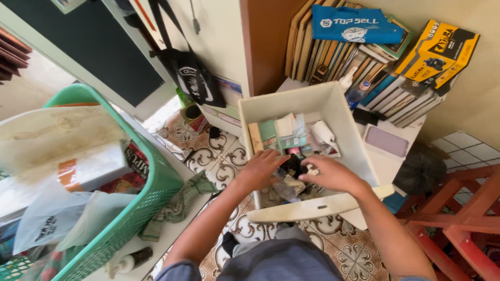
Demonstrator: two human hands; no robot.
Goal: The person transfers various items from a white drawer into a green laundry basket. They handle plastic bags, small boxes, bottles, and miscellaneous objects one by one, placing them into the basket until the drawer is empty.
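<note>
White drawer: a pulled-out drawer (341, 122) sits in front of the person, packed with small boxes, folded papers and dark clutter.
Left hand: the left hand (262, 167) is inside the drawer near its front, palm down, fingers curled over a dark crumpled item (292, 167); whether it is actually gripped cannot be told.
Right hand: the right hand (333, 174) is just beside the left, fingers bent, pinching a small metallic piece (312, 169) at the fingertips.
Drawer contents: a teal box (270, 132) and a white roll (323, 131) lie toward the back.
Left side: a green mesh basket (151, 190) holds plastic bags and paper.
Rear: books (333, 54) stand in 1 leaning row, a blue bag (354, 24) draped over them, a yellow box (437, 52) at the right.
Floor: patterned tiles (208, 156); a red frame (463, 218) stands at right.
</note>
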